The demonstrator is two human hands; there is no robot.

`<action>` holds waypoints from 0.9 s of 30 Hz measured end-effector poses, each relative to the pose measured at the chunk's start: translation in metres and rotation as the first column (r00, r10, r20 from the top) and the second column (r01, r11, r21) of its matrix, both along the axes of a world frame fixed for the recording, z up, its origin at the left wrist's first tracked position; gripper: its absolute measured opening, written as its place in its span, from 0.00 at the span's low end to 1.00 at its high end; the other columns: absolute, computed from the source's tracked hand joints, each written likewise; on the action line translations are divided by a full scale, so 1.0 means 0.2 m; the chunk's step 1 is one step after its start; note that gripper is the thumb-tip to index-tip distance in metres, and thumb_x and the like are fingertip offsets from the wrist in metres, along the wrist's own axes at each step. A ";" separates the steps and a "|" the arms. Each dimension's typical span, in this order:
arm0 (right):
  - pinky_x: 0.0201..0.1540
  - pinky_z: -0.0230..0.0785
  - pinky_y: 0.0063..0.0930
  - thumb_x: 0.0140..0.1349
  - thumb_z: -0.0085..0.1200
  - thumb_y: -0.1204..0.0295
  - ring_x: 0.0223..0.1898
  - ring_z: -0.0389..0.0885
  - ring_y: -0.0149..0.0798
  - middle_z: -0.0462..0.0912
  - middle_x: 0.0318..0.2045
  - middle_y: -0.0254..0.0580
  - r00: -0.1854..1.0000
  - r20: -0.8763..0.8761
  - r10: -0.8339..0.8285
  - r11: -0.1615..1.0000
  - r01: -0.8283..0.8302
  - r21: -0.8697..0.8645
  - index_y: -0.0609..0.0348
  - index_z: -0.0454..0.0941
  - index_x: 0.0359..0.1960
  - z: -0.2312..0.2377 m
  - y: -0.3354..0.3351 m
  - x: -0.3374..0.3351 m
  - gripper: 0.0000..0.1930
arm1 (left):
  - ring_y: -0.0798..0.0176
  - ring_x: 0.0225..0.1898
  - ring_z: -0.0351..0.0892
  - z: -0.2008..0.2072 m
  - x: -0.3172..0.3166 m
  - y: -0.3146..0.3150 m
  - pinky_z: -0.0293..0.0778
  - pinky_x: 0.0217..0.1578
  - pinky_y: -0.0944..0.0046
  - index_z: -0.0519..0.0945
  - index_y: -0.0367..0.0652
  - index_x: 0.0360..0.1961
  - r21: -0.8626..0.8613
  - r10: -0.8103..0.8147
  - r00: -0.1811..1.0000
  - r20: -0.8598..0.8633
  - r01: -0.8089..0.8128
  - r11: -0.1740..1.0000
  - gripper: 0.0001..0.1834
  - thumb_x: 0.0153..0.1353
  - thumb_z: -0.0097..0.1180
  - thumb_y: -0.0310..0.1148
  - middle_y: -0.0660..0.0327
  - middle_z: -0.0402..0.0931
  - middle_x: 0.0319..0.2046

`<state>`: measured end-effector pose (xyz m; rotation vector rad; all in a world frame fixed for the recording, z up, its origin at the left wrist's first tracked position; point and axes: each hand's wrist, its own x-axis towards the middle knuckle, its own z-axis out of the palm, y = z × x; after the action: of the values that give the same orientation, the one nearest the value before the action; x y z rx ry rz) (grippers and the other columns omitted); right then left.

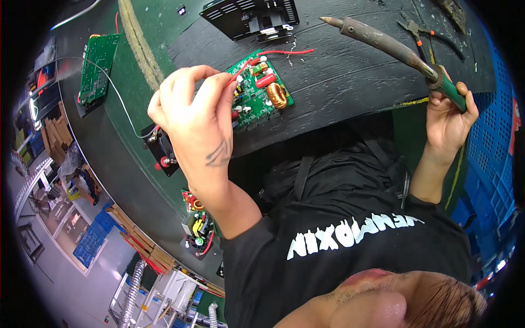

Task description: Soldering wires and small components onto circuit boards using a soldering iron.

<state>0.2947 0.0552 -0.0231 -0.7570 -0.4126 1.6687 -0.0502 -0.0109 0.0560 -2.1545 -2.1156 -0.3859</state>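
My left hand [194, 109] is closed in a pinch on a red wire [239, 72] above a green circuit board [251, 113]. The board carries a copper-wound coil [276, 95] and red and yellow parts; my fingers cover its left portion. A second red wire [290, 52] stretches from the board's far edge toward the right. At the right, my right hand [449, 120] is wrapped round the green handle of a soldering iron [383, 44]. The iron is raised, its bare tip pointing to the far left, apart from the board.
A black vented metal housing [249, 19] stands beyond the board. Orange-and-black cutters [421, 38] lie far right. Another green board [98, 68] is at the left. Near my left wrist sits a black panel with red terminals [164, 162]; nearer, another populated board [198, 227]. Blue crates [495, 131] stand right.
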 end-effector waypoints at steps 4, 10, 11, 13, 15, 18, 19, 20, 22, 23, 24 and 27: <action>0.35 0.67 0.27 0.60 0.44 0.61 0.34 0.74 0.42 0.74 0.48 0.61 1.000 0.006 0.023 1.000 -0.023 0.011 0.53 0.76 0.32 -0.01 0.02 0.00 0.12 | 0.61 0.32 0.76 -0.07 0.05 0.01 0.71 0.35 0.67 0.81 0.39 0.28 0.204 -0.001 0.927 0.375 -0.082 0.976 0.06 0.45 0.62 0.22 0.60 0.78 0.30; 0.35 0.67 0.27 0.61 0.43 0.60 0.34 0.74 0.42 0.74 0.48 0.61 0.999 0.003 0.037 0.999 -0.037 0.013 0.53 0.76 0.32 -0.02 0.03 -0.05 0.12 | 0.61 0.32 0.77 -0.21 0.18 0.04 0.72 0.37 0.67 0.80 0.37 0.29 0.178 0.032 0.765 0.643 -0.190 0.966 0.07 0.46 0.60 0.20 0.58 0.79 0.29; 0.35 0.67 0.27 0.61 0.43 0.60 0.34 0.74 0.42 0.74 0.48 0.61 0.999 0.016 0.030 0.999 -0.030 0.014 0.53 0.76 0.32 -0.01 0.04 -0.03 0.12 | 0.61 0.32 0.77 -0.21 0.21 0.06 0.71 0.37 0.67 0.80 0.38 0.29 0.112 0.083 0.712 0.698 -0.223 0.968 0.07 0.47 0.60 0.20 0.58 0.79 0.28; 0.35 0.66 0.28 0.61 0.43 0.60 0.35 0.74 0.42 0.73 0.48 0.62 0.999 0.011 0.037 0.999 -0.037 0.025 0.53 0.76 0.32 -0.01 0.05 -0.04 0.13 | 0.61 0.30 0.75 -0.21 0.24 0.10 0.71 0.33 0.68 0.79 0.39 0.29 0.135 0.070 0.754 0.654 -0.207 0.969 0.07 0.46 0.60 0.20 0.59 0.77 0.26; 0.35 0.66 0.28 0.61 0.43 0.60 0.35 0.74 0.42 0.73 0.48 0.62 0.999 0.004 0.041 0.999 -0.041 0.011 0.53 0.76 0.32 -0.02 0.05 -0.06 0.13 | 0.61 0.28 0.72 -0.23 0.22 0.12 0.69 0.30 0.68 0.79 0.39 0.28 0.299 -0.047 0.881 0.472 -0.110 0.948 0.06 0.46 0.60 0.20 0.60 0.75 0.24; 0.35 0.67 0.28 0.61 0.42 0.60 0.35 0.74 0.42 0.73 0.49 0.63 0.999 0.022 0.023 1.000 -0.023 0.004 0.53 0.76 0.32 -0.01 0.04 -0.06 0.13 | 0.61 0.27 0.70 -0.25 0.27 0.13 0.67 0.27 0.67 0.79 0.41 0.26 0.245 0.020 0.813 0.582 -0.199 0.949 0.06 0.44 0.62 0.22 0.61 0.73 0.23; 0.36 0.67 0.28 0.61 0.42 0.60 0.36 0.74 0.42 0.73 0.49 0.63 1.000 0.020 0.021 1.000 -0.021 0.010 0.53 0.76 0.32 -0.01 0.05 -0.06 0.13 | 0.61 0.26 0.70 -0.24 0.28 0.13 0.67 0.27 0.67 0.79 0.41 0.26 0.209 0.049 0.804 0.593 -0.213 0.954 0.07 0.43 0.62 0.23 0.61 0.73 0.23; 0.36 0.67 0.28 0.61 0.42 0.60 0.36 0.74 0.42 0.73 0.49 0.63 0.999 0.024 0.022 1.000 -0.022 0.008 0.53 0.76 0.32 -0.01 0.05 -0.05 0.13 | 0.61 0.26 0.70 -0.25 0.28 0.13 0.67 0.27 0.67 0.79 0.41 0.26 0.206 0.051 0.801 0.596 -0.214 0.955 0.07 0.43 0.62 0.23 0.61 0.73 0.23; 0.36 0.67 0.28 0.62 0.41 0.60 0.37 0.75 0.42 0.72 0.49 0.63 0.998 -0.011 0.059 0.998 -0.059 -0.001 0.53 0.76 0.33 -0.02 0.05 -0.04 0.14 | 0.67 0.26 0.72 -0.25 0.28 0.13 0.68 0.30 0.71 0.80 0.37 0.28 0.189 0.061 0.859 0.507 -0.181 0.965 0.06 0.46 0.61 0.21 0.61 0.75 0.23; 0.36 0.67 0.28 0.62 0.41 0.60 0.37 0.75 0.42 0.72 0.49 0.63 0.998 -0.010 0.063 0.998 -0.063 -0.003 0.53 0.76 0.33 -0.03 0.05 -0.04 0.14 | 0.67 0.26 0.72 -0.26 0.29 0.13 0.68 0.30 0.71 0.80 0.37 0.28 0.187 0.065 0.858 0.509 -0.184 0.965 0.06 0.46 0.61 0.21 0.61 0.75 0.23; 0.35 0.67 0.28 0.62 0.41 0.59 0.37 0.75 0.42 0.72 0.49 0.63 0.998 -0.008 0.058 0.998 -0.058 0.002 0.53 0.76 0.33 -0.03 0.05 -0.05 0.14 | 0.67 0.26 0.72 -0.28 0.29 0.14 0.68 0.29 0.71 0.80 0.38 0.28 0.231 0.057 0.889 0.454 -0.180 0.956 0.07 0.45 0.61 0.20 0.61 0.75 0.23; 0.35 0.68 0.28 0.62 0.41 0.59 0.37 0.76 0.43 0.72 0.49 0.64 0.999 0.038 0.031 0.999 -0.032 0.013 0.52 0.76 0.34 0.00 0.05 -0.03 0.14 | 0.67 0.26 0.72 -0.30 0.31 0.16 0.68 0.28 0.71 0.81 0.38 0.29 0.312 0.030 0.904 0.426 -0.178 0.933 0.09 0.44 0.62 0.19 0.61 0.75 0.23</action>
<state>0.2889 0.0645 -0.0225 -0.7768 -0.4642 1.6814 0.0118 0.0216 -0.0037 -1.8671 -2.1365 -1.2017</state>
